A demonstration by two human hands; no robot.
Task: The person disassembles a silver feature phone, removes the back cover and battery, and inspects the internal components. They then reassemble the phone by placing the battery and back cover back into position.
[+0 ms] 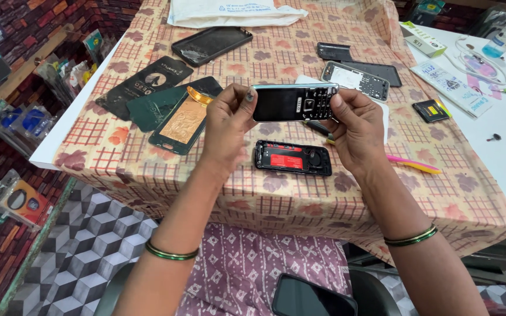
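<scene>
A keypad phone (295, 102) with a dark, unlit rectangular screen is held level between the left hand (228, 126) and the right hand (355, 131), above an open phone body (293, 158) bearing a red rectangular label. On the surface (487, 193), a black smartphone (212, 45) with a blank screen lies at the far centre, a narrow green-and-white box (421, 38) and a flat white-and-blue printed packet (452, 88) at the far right, and a small black battery (431, 110) with a yellow label beside them. Clear hanging packets (16, 120) with blue and orange inserts line the left wall, and a second dark-screened phone (314, 297) rests on the lap at the bottom.
</scene>
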